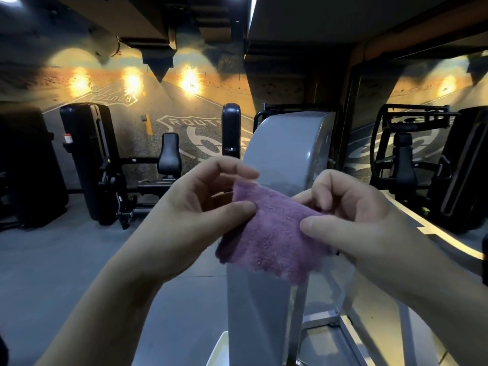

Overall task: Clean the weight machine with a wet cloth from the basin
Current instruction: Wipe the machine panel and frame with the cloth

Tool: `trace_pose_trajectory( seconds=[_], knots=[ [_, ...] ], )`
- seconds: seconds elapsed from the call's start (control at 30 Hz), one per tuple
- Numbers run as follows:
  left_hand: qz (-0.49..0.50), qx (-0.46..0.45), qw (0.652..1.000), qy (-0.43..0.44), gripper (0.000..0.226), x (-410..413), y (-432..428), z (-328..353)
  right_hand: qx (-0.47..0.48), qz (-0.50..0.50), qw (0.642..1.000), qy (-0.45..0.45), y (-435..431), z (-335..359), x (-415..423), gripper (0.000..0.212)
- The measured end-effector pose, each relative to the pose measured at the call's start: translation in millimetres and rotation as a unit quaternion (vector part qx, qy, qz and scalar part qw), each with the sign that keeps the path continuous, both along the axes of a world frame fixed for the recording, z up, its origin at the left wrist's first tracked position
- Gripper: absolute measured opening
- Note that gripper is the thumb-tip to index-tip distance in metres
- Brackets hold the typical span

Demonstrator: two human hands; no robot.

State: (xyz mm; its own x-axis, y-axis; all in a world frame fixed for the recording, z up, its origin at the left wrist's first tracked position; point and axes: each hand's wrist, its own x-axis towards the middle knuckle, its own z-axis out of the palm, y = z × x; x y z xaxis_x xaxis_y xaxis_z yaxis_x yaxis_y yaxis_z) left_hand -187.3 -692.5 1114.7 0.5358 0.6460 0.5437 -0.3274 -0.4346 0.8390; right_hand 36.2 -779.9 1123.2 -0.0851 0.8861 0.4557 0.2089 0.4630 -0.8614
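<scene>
Cloth of purple fleecy towelling (272,233), spread between your two hands in front of the grey rounded metal housing of the weight machine (287,149); whether it touches the housing cannot be told from this view. Your left hand (190,207) pinches the upper left edge between thumb and forefinger. Your right hand (356,215) pinches the right edge, thumb on the near face and curled fingers behind. Each grip is thus clenched on the cloth and holds nothing else. The lower edge hangs free below the hands.

Handling, as a judgement: the cloth is light, soft and limp, with no stiffness of its own, and it sags wherever you do not support it. Its pile gives your fingers good purchase, and it is neither fragile nor slippery. If it is wet, expect it to be somewhat heavier and to cling; wetness cannot be read here. Edge pinches suit spreading or folding. For wiping, gather the cloth into a pad under a flat palm, so that pressure spreads over the smooth, curved housing.

A white rim (219,350) shows at the bottom edge beside the machine's base; whether it is the basin cannot be told.
</scene>
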Motion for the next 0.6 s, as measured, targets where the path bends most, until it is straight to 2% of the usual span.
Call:
trace_pose_trajectory(
  seconds=[0.07,0.1,0.17,0.23,0.33,0.4,0.5,0.6],
  knots=[
    [0.013,0.004,1.000,-0.002,0.039,9.0,-1.7,10.1,-0.051,0.044,0.993,0.098,0.0,5.9,3.0,0.022],
    [0.018,0.011,1.000,-0.003,0.041,13.6,-2.0,17.4,-0.071,0.059,0.989,0.117,-0.5,10.0,2.9,0.030],
    [0.026,0.046,0.999,0.009,0.045,23.4,-2.5,36.0,-0.086,0.074,0.987,0.111,-1.0,20.2,1.2,0.038],
    [0.056,0.101,0.993,0.033,0.049,34.9,-0.9,57.5,-0.085,0.060,0.987,0.121,5.6,31.9,6.3,0.031],
    [0.160,0.208,0.961,0.087,0.047,54.9,11.2,88.6,-0.108,0.054,0.975,0.188,22.9,53.1,22.9,0.028],
    [0.235,0.255,0.930,0.119,0.031,68.6,30.9,106.0,-0.119,0.032,0.963,0.241,35.6,66.5,37.8,0.023],
    [0.295,0.234,0.915,0.145,0.008,85.4,67.8,125.6,-0.091,-0.043,0.954,0.284,59.8,80.3,67.7,0.014],
    [0.316,0.179,0.912,0.188,0.011,96.7,101.1,133.8,-0.052,-0.126,0.957,0.255,96.0,88.1,106.8,0.012]
  ],
)
